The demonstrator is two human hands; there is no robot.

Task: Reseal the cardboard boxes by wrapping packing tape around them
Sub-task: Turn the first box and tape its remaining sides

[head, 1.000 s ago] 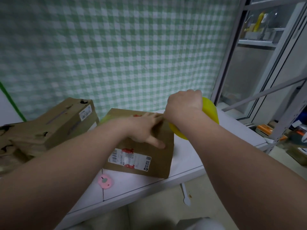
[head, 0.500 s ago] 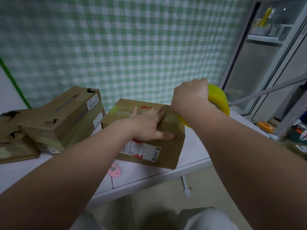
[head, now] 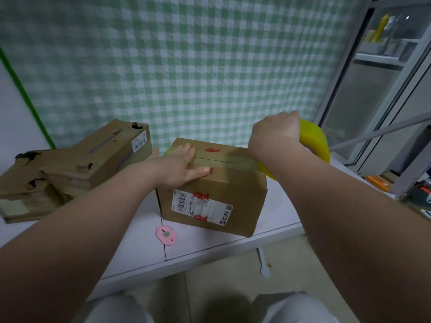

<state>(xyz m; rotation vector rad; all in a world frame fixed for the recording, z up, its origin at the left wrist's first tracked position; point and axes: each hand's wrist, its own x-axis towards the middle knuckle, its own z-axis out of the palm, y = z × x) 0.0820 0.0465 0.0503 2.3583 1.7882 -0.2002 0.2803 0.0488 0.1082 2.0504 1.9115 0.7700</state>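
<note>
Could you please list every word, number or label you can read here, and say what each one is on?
Shipping label on the front of the taped box: barcode and digits, roughly "538-0-5", the rest too blurred to read.
Red marks on that box's top: not legible.
White sticker on the torn box: barcode, text too small.
Pink cutter and tape roll: no text visible.

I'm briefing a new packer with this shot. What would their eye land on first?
The bright yellow tape roll in the right hand, at the box's far right top edge. Next, the cardboard box at the table's middle, the left hand pressing flat on its top. A small pink cutter lies in front of it.
</note>
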